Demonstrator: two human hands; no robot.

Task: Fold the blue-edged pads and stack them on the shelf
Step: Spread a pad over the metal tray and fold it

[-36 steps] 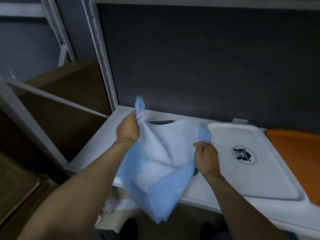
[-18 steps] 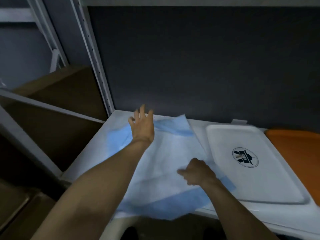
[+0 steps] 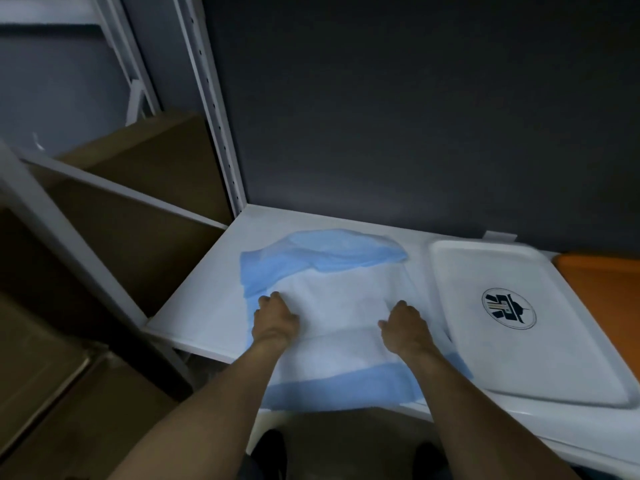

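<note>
The blue-edged pad (image 3: 341, 303) is being spread on the shelf (image 3: 211, 303), near its left edge, with one blue edge hanging over the front. It is being touched by the left hand (image 3: 275, 318) and the right hand (image 3: 403, 322), fingers bent; pinching or pressing cannot be told. A white tray (image 3: 519, 362) is being kept just beside it.

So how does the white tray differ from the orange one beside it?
The white tray carries a round dark logo; the orange tray shows none where visible. The white tray is almost wholly in view; the orange tray is cut off by the frame. The white tray lies beside the pad, the orange tray farther right. Both lie on the shelf.
</note>
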